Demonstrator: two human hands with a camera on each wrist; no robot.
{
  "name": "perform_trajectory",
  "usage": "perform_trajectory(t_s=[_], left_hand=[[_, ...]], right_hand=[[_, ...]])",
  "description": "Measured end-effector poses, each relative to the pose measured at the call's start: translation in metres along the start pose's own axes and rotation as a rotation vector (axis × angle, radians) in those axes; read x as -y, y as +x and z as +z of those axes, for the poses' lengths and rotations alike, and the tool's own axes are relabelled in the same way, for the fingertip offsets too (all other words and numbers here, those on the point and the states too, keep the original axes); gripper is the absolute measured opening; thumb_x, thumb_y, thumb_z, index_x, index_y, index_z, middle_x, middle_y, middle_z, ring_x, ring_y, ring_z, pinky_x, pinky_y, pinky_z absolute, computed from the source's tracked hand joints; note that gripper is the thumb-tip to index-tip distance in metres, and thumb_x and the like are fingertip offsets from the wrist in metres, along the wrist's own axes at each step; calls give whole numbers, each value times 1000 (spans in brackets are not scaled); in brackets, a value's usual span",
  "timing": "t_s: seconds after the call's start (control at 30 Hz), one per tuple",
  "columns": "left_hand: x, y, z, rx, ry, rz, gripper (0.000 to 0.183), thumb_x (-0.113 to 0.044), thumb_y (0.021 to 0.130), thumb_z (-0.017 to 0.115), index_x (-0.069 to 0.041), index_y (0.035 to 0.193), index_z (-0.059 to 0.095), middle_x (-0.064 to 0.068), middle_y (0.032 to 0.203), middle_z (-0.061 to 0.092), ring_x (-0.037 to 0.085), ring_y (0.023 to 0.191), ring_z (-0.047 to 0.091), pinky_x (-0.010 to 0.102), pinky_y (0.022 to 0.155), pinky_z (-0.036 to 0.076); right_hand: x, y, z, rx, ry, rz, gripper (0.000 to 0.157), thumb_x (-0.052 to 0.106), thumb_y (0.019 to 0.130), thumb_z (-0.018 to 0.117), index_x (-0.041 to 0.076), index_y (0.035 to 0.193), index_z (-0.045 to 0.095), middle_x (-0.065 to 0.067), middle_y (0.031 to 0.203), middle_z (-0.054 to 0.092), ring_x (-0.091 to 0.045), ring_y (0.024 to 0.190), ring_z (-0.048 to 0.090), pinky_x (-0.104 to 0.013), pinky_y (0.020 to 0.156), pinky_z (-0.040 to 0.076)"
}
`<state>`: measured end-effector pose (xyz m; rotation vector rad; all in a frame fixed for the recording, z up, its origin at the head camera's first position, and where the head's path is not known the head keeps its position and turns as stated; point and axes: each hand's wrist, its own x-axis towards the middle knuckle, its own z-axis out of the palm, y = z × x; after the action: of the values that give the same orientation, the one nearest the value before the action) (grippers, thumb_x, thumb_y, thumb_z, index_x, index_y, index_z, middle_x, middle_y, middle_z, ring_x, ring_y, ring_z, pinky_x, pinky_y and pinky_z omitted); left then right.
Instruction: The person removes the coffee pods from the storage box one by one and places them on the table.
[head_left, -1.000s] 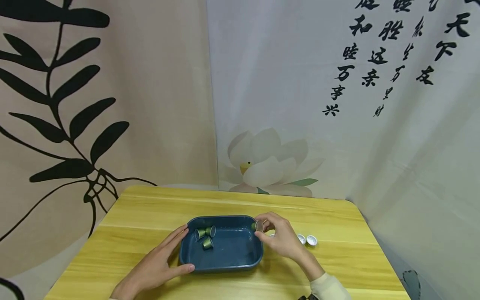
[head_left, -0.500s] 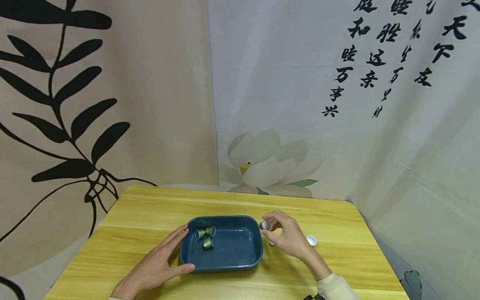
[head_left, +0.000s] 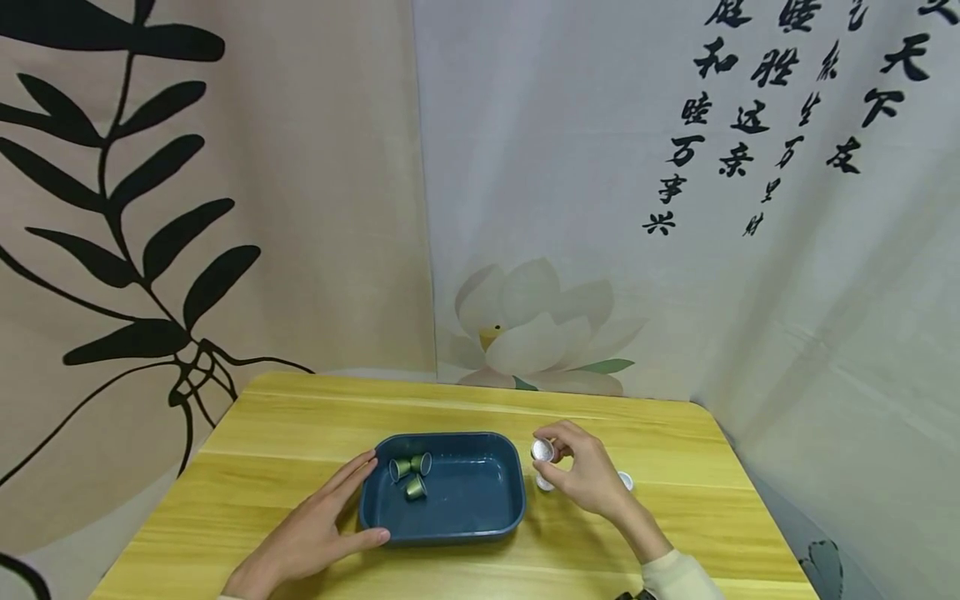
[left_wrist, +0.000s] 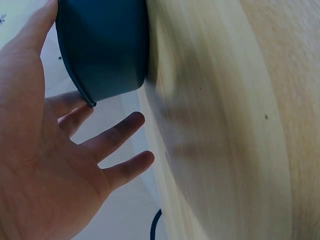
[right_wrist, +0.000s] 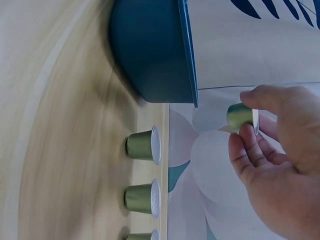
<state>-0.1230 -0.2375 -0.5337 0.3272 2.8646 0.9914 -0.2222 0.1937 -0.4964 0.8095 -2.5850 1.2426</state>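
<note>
From afar I see the right hand [head_left: 583, 472] pinching a green capsule [head_left: 542, 451] just right of the blue tray [head_left: 468, 504]; the left hand [head_left: 318, 527], fingers spread, touches the tray's left end. Three more capsules [head_left: 416, 487] lie inside.

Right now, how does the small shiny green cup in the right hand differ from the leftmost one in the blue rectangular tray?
The right hand pinches the held cup; the leftmost cup is untouched. The held cup's wide end faces roughly up; the leftmost cup lies on its side. Both are green.
</note>
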Motion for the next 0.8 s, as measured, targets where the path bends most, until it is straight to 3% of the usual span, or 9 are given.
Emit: perform_trajectory(t_s=[0.27, 0.57, 0.8], left_hand=[[0, 0, -1, 4, -6, 5, 109, -72, 97, 79, -15, 179, 35, 8, 189, 27, 49, 167, 42, 76, 121, 50], [0, 0, -1, -4, -5, 16, 107, -70, 97, 79, -15, 179, 36, 8, 189, 28, 49, 166, 43, 75, 119, 51], [0, -1, -1, 0, -7, 16, 107, -70, 98, 79, -15, 179, 35, 8, 189, 28, 49, 167, 42, 76, 120, 50]], right_hand=[[-6, -7, -5, -30, -18, 21, 36, 0, 92, 91, 9, 125, 80, 0, 111, 77, -12, 89, 69, -33, 83, 67], [-14, -12, -14, -39, -43, 70, 37, 0, 91, 92, 10, 125, 80, 3, 111, 76, -13, 88, 68, -24, 82, 63], [-20, -17, -17, -42, -57, 67, 37, 2, 92, 92, 10, 125, 80, 4, 111, 75, -10, 86, 66, -33, 80, 65]])
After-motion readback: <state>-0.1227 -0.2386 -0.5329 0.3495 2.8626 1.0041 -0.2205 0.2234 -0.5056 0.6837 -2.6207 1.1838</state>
